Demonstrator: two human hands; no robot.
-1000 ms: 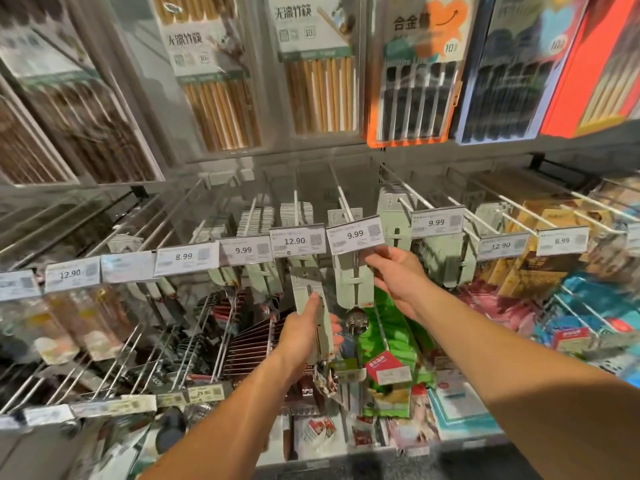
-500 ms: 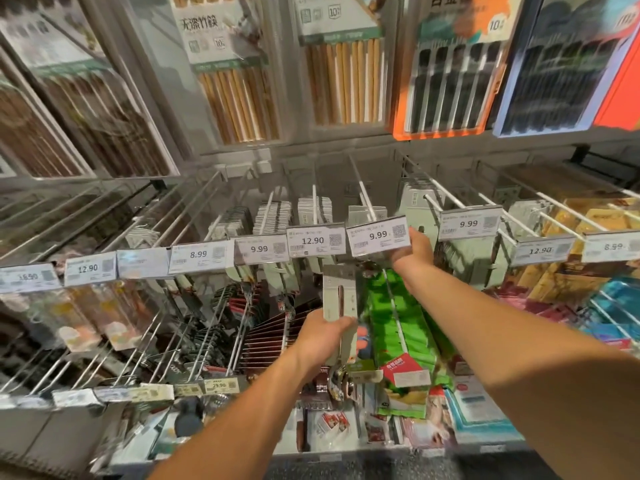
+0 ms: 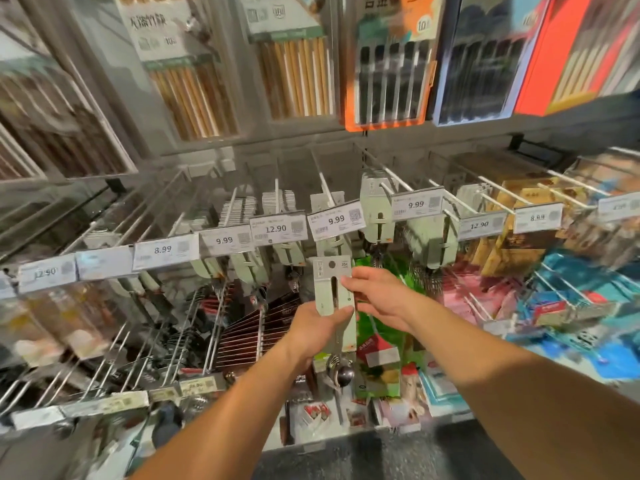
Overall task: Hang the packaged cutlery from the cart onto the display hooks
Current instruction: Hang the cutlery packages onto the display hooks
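Pale-green card-backed cutlery pack (image 3: 333,289) held upright just below white 9.99 price tag (image 3: 336,220). Left hand (image 3: 317,329) grasps lower card; right hand (image 3: 375,296) pinches right edge, likely steadying it so punched hole up top lines up with white wire display hook (image 3: 323,187). Pack not yet on hook.
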